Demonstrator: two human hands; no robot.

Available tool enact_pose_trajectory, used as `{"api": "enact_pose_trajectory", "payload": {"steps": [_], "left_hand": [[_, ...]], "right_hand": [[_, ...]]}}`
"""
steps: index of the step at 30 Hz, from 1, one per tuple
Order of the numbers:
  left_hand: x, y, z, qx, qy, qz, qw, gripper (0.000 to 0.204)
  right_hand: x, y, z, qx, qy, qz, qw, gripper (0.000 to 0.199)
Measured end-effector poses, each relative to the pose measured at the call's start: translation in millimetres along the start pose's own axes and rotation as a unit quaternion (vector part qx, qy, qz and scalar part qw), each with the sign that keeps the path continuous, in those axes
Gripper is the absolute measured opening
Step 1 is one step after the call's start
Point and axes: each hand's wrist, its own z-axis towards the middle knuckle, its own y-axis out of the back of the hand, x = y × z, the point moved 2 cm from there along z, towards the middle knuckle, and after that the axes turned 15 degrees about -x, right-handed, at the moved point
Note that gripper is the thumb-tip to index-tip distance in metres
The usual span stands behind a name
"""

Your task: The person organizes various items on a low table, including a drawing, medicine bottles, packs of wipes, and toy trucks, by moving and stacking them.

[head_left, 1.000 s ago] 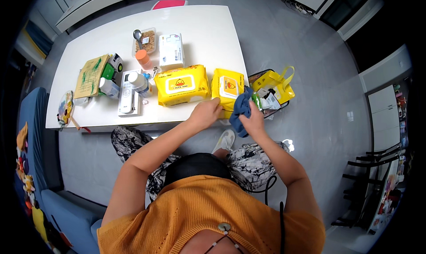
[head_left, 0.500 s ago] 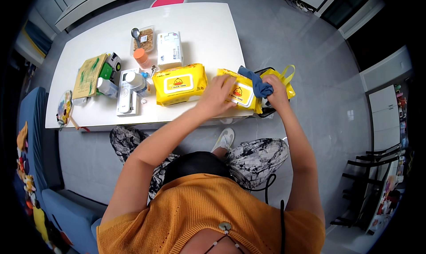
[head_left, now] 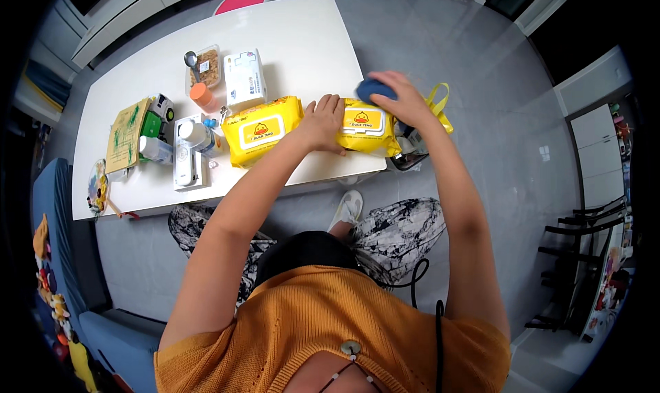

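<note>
A yellow pack of wet wipes (head_left: 362,137) with a duck picture and a white lid lies at the table's right edge. My left hand (head_left: 323,124) rests with fingers stretched out against its left end. My right hand (head_left: 405,101) grips a bunched dark blue cloth (head_left: 375,88) at the far right corner of this pack. A second yellow wet wipes pack (head_left: 261,133) lies just left of my left hand. Beyond the table edge, partly hidden under my right wrist, is a dark bin (head_left: 410,161) with a yellow bag (head_left: 440,108).
On the white table (head_left: 302,42) stand a tissue pack (head_left: 245,80), an orange-capped bottle (head_left: 203,96), a clear food box (head_left: 206,66) with a spoon (head_left: 192,61), white bottles (head_left: 196,135) and a toy truck (head_left: 159,109). A blue sofa (head_left: 127,348) is at the left.
My right hand has carried the blue cloth left and away from me, from over the bin to the pack's far right corner. My left hand has shifted toward the pack's left end.
</note>
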Motion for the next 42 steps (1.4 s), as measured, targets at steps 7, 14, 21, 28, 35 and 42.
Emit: {"api": "enact_pose_trajectory", "payload": {"steps": [7,14,21,28,35,42], "left_hand": [[-1,8,7,-0.001,-0.007,-0.009,1.000,0.108],[10,-4,8,-0.038,-0.009,-0.011,0.999,0.099],[6,-6,12,-0.032,-0.007,-0.020,0.999,0.098],[3,-4,15,-0.001,0.001,-0.015,1.000,0.106],[-10,2,19,-0.009,0.020,0.027,0.999,0.098],[-28,20,-2,0.029,0.115,-0.037,0.992,0.081]], "right_hand": [[-38,-17,-6,0.134,-0.073,-0.138,0.979,0.032],[-38,25,-61,-0.069,-0.321,0.035,0.944,0.027],[-39,7,-123,-0.052,-0.170,-0.113,0.978,0.022],[-31,-35,-173,-0.215,-0.545,0.340,0.736,0.032],[4,-45,-148,-0.198,-0.599,0.439,0.640,0.040],[-46,-41,-99,-0.171,-0.542,0.479,0.669,0.029]]}}
